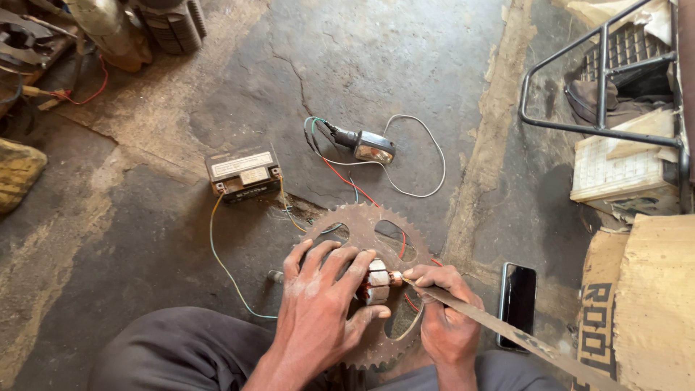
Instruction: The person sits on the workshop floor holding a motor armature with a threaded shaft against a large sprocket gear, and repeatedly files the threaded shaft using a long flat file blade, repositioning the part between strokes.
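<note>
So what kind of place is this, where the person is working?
Probably a small motorcycle repair workshop, with work done on the cracked concrete floor. A rusty toothed sprocket lies under the hands, and a small battery with loose wires and a turn-signal lamp sit nearby.

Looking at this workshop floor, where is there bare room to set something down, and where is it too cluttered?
Bare concrete lies above the small battery and the indicator lamp, and left of the battery. A narrower strip runs between the lamp's white wire and the metal rack. It is crowded around the sprocket, where the left hand, right hand, loose wires and phone sit.
</note>
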The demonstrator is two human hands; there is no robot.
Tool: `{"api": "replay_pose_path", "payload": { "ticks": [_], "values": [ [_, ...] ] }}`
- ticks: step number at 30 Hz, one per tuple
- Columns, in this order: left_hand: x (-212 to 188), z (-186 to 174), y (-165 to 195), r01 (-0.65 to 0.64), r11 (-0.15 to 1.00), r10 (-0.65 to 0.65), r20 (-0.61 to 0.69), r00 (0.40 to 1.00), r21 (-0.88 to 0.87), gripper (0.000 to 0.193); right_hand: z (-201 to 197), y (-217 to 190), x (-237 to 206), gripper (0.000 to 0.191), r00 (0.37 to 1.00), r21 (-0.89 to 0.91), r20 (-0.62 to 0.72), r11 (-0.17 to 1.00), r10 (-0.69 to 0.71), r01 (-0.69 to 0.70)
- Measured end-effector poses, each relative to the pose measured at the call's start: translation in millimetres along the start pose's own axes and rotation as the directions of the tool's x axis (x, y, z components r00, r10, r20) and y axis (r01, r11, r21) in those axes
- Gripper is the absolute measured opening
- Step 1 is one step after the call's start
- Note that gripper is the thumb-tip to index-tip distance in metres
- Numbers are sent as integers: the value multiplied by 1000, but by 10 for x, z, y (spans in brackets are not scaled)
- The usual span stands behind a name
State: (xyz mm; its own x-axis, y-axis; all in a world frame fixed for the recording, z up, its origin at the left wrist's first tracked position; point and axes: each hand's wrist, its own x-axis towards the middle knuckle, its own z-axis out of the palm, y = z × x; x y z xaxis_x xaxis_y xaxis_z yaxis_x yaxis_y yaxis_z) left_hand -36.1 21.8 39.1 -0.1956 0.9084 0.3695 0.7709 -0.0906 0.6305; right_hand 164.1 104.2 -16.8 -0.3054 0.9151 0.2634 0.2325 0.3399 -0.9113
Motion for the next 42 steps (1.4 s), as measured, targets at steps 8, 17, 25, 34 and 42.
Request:
{"api": "replay_pose_path", "payload": {
  "ticks": [8,17,25,34,42],
  "values": [
    [6,-9,-9,5,1000,-5,15,1000,12,71,-16,69,-40,6,999,105,-16,994,42,-40],
    [-19,-7,-5,6,1000,-6,16,1000,12,69,4,132,-73,4,999,203,-7,978,49,-47],
    [-12,-3,-7,10,1000,-11,25,1000,17,70,26,130,-89,5,998,249,-27,968,52,-44],
    [2,5,-16,12,1000,-12,29,1000,13,72,51,7,-111,15,995,237,-64,970,76,-59],
    [2,13,-6,-17,999,15,51,999,46,71,-24,-53,-35,19,996,220,-38,973,86,-75]
  ]
}}
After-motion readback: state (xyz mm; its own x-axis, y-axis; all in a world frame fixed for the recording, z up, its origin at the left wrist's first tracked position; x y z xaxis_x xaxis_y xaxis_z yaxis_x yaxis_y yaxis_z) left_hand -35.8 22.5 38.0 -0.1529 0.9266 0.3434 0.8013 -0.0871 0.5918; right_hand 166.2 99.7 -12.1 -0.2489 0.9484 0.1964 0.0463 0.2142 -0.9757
